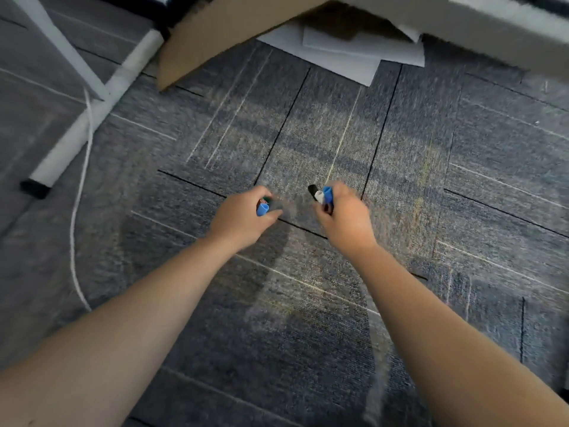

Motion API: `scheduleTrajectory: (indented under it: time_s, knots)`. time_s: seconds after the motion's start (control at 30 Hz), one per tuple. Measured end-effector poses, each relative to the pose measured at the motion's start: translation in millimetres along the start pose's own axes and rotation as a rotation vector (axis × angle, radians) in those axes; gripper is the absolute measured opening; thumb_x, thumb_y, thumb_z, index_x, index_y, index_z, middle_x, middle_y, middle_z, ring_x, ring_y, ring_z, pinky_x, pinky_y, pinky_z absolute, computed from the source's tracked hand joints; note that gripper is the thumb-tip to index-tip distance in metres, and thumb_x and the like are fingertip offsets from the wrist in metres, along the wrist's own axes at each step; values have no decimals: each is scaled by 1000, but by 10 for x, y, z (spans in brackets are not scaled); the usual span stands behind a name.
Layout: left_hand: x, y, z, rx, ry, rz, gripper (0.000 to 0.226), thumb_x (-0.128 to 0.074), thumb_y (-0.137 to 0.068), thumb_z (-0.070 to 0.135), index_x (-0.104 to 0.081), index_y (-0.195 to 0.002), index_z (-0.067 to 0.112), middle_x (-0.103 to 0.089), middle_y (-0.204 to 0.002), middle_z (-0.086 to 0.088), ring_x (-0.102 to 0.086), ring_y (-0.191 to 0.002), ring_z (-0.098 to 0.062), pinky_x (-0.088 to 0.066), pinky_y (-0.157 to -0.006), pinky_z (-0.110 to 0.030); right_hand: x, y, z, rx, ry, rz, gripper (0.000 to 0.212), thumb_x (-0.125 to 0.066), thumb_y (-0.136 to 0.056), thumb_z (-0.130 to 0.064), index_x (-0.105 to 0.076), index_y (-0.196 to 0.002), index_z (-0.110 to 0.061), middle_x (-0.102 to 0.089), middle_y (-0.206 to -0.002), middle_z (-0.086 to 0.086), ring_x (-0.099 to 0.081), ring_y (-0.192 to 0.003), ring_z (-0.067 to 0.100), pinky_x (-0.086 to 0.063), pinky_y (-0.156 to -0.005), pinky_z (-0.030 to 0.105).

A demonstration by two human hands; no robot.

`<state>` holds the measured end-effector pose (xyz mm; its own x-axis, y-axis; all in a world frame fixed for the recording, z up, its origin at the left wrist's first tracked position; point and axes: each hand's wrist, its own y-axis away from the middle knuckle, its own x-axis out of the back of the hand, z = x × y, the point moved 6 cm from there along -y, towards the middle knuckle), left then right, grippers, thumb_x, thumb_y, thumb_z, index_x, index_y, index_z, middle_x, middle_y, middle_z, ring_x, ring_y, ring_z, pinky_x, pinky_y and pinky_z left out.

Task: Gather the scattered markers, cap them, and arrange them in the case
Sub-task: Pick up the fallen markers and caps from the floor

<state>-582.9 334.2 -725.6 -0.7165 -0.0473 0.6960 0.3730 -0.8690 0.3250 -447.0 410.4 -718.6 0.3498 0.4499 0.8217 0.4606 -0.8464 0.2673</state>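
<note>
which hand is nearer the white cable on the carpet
Left. The left hand, holding a blue cap, is closer to the white cable at far left; the right hand, gripping markers, is farther right.

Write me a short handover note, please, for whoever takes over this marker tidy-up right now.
Left hand: holds a blue cap, with something dark green beside it; blur hides what.
Right hand: grips a bundle of markers; blue, white and black ends show.
Both hands hover over the grey carpet, apart from each other.
Done: some markers gathered.
Left: capping and arranging. No case is in view; cardboard and white sheets lie ahead.
</note>
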Motion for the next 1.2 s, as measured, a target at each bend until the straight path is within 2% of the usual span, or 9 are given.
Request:
scheduleTrajectory:
  time_s: [0.23,0.33,0.5,0.57,0.67,0.73,0.9,1.03,1.2]
  knots:
    - [1330,428,-146,78,47,139,30,-60,-88,27,-57,-109,7,-63,-103,-9,-50,-81,-15,-34,-56,-24,318,178,-1534,270,68,-144,26,-48,-94,-26,-44,-108,-5,-49,-95,7,-51,-83,26,-38,-71,34]
    - [1898,766,-124,135,114,210,34,-60,-87,27,-55,-116,9,-61,-109,-9,-56,-93,-21,-38,-66,-23,616,369,-2149,346,63,-128,22,-48,-94,-26,-43,-102,-7,-46,-88,5,-48,-75,23,-36,-63,30]
    - [3013,1572,188,169,200,338,25,-63,-86,23,-57,-102,6,-47,-68,8,-45,-61,-6,-31,-51,-13,1316,902,-3343,467,50,-126,21,-48,-94,-23,-45,-104,-6,-56,-95,11,-54,-80,29,-40,-67,32]
    - [3457,1919,395,174,210,372,17,-62,-85,22,-55,-96,11,-44,-65,10,-42,-58,-3,-31,-48,-11,1635,1142,-3779,475,-22,-112,13,-49,-93,-22,-41,-91,-12,-48,-79,1,-47,-74,24,-35,-66,29]
    - [4120,2409,763,160,216,426,13,-62,-85,21,-50,-89,17,-44,-64,10,-41,-57,-4,-34,-49,-9,2106,1530,-4353,482,-64,-118,28,-51,-91,-21,-31,-73,-23,-33,-64,-12,-36,-57,10,-29,-57,27]
    - [4510,2682,1010,152,207,445,13,-60,-86,22,-53,-92,12,-47,-68,7,-42,-59,-5,-32,-52,-12,2456,1761,-4652,481,-86,-119,24,-53,-90,-20,-33,-76,-21,-34,-63,-11,-34,-55,5,-27,-50,22]
    - [5255,3117,1761,81,162,426,23,-56,-90,24,-54,-106,9,-51,-72,4,-47,-60,-10,-34,-53,-16,3482,2177,-5102,428,-90,-62,18,-55,-90,-26,-42,-88,-12,-38,-63,-8,-39,-59,13,-29,-58,26]
    - [5686,3274,2584,-29,166,370,26,-57,-89,26,-54,-107,8,-49,-70,2,-46,-58,-11,-34,-50,-17,4351,2481,-5165,383,-95,48,20,-55,-90,-26,-39,-86,-15,-38,-62,-8,-36,-56,7,-28,-50,20]
    - [5748,3323,3601,-176,99,269,34,-57,-89,26,-52,-118,7,-60,-107,-9,-55,-90,-19,-43,-74,-24,5258,2821,-4776,260,-136,197,14,-54,-90,-19,-47,-96,-8,-42,-66,-4,-42,-65,17,-30,-52,23]
